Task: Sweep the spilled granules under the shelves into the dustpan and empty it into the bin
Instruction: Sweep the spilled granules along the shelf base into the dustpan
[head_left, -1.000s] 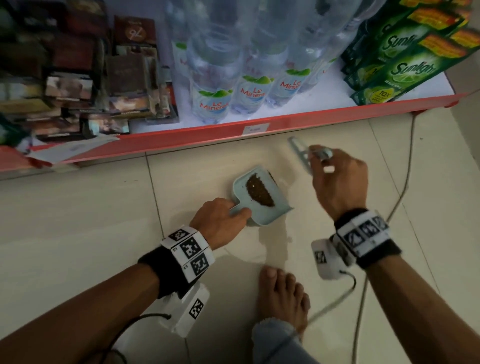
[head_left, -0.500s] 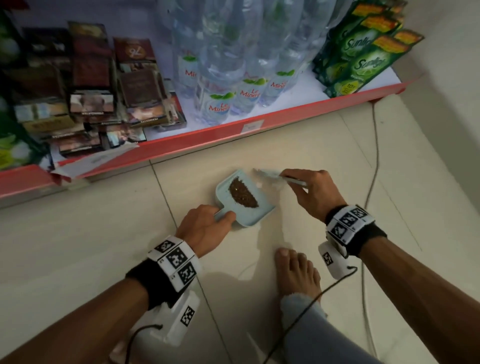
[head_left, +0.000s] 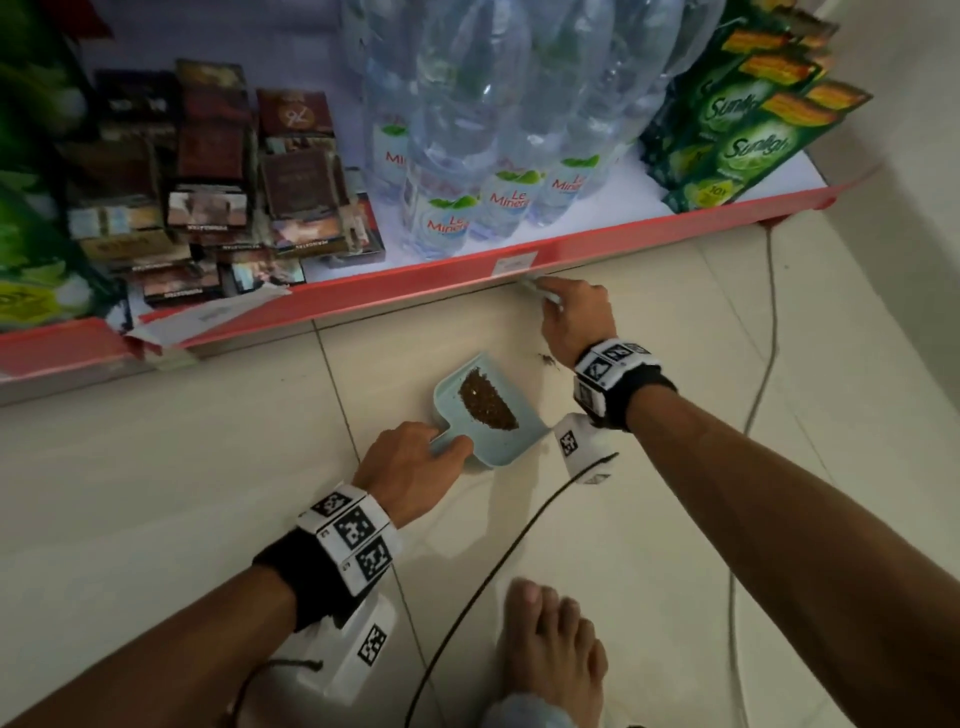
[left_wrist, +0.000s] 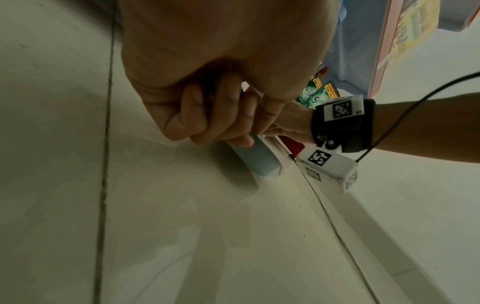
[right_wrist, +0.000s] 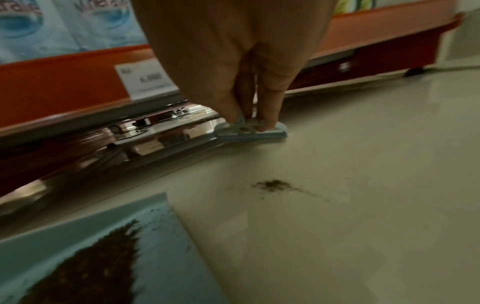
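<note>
Two things have shifted in the last second: the right hand (head_left: 574, 319) has carried the small brush (right_wrist: 253, 131) away from the dustpan (head_left: 488, 410) to the foot of the red shelf (head_left: 363, 293), and the view has swung to follow it. The right-hand fingers (right_wrist: 271, 107) pinch the brush's pale blue back from above, its head down on the floor just at the shelf's lower edge. The left hand (head_left: 410, 467) is curled round the dustpan handle, holding the pan flat on the floor tiles (head_left: 156, 467), with a dark wedge of granules (head_left: 485, 400) already inside.

That reads as a reach for the remainder: most of the spill is collected, but a small clump of loose granules (right_wrist: 272, 185) lies on the floor behind the brushing fingers, between them and the pan's lip.

Under the shelf is dim and blurred, so whether more granules sit there cannot be told. The bristles are hidden beneath the brush back, and no bin is in view. A bare foot (head_left: 550, 644) stands near the cables.
</note>
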